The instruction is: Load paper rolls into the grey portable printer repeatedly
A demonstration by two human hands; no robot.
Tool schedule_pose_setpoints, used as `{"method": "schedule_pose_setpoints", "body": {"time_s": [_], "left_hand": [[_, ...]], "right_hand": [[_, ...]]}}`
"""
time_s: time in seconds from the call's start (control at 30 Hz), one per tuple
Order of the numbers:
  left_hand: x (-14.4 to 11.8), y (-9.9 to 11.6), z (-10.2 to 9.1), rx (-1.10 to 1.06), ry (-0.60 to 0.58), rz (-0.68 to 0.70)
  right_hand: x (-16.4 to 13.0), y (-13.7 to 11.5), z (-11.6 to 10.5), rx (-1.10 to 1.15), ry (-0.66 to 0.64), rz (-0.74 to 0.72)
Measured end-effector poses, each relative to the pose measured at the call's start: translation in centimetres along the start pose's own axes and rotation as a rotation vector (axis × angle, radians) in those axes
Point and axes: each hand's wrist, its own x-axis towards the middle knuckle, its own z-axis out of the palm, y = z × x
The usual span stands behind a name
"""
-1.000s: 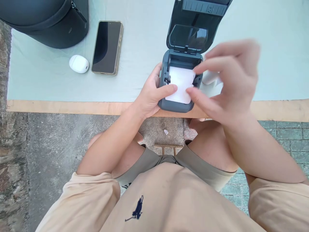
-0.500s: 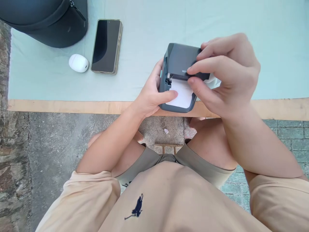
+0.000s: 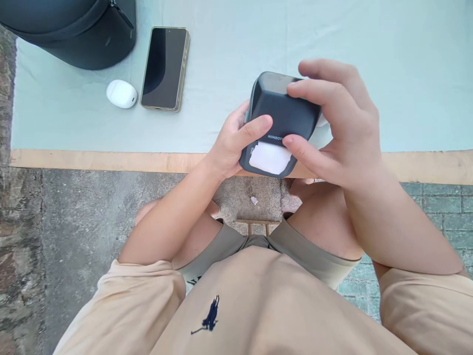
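Observation:
A dark label printer (image 3: 284,111) with NIIMBOT lettering is held just over the table's near edge. My left hand (image 3: 236,140) wraps round its left side, the thumb resting on the lid. White label paper (image 3: 269,158) shows in front of the lid's lower edge. My right hand (image 3: 342,123) spans the lid, with the index fingertip on its top and the thumb at the front edge by the lettering. Part of a white object (image 3: 322,121) shows behind the printer's right side; its kind is hidden.
On the pale cloth-covered table (image 3: 221,49), a phone (image 3: 164,69) lies left of the printer. Beside it sits a small white rounded case (image 3: 121,93). A black zippered bag (image 3: 74,34) stands at the far left. A wooden strip (image 3: 111,159) runs along the near edge.
The printer's lid has swung down towards me, covering the inner parts that showed before. My left thumb has shifted from the paper onto the lid, and my right fingers have spread over it.

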Motion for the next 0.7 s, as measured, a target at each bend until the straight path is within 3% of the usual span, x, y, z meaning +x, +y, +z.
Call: {"method": "schedule_pose_setpoints", "body": {"time_s": [0.23, 0.37, 0.53, 0.7], "left_hand": [[-0.1, -0.3, 1.1, -0.008, 0.136, 0.03], [-0.3, -0.2, 1.2, -0.037, 0.184, -0.03], [0.0, 0.4, 0.9, -0.114, 0.104, 0.015], [0.7, 0.6, 0.6, -0.22, 0.002, -0.067]], "right_hand": [[0.2, 0.2, -0.4, 0.022, -0.093, 0.023], [-0.1, 0.5, 0.0, -0.001, -0.062, 0.004], [-0.4, 1.0, 0.6, -0.055, 0.063, -0.07], [-0.4, 1.2, 0.9, -0.1, 0.052, -0.059]]}}
